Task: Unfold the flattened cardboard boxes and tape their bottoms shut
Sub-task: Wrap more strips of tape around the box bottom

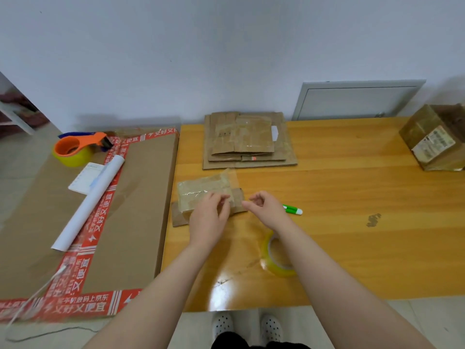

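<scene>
Yellow wooden table (352, 248) against a white wall. Right hand (267, 208): thumb and forefinger pinch a clear tape strip (239, 201) (barely visible). Left hand (208, 219), at its 9 o'clock: bent fingers hold the small flattened box (198, 197). Tape roll (276, 258) at the right hand's 6 o'clock; flattened stack (247, 142) at 12.

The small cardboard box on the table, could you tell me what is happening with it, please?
A person is working on a small flattened box on the wooden table. The left hand rests on it, and the right hand seems to pinch clear tape at its edge. A tape roll lies by the right forearm, a stack of flat boxes waits behind, and one made-up box stands far right.
</scene>
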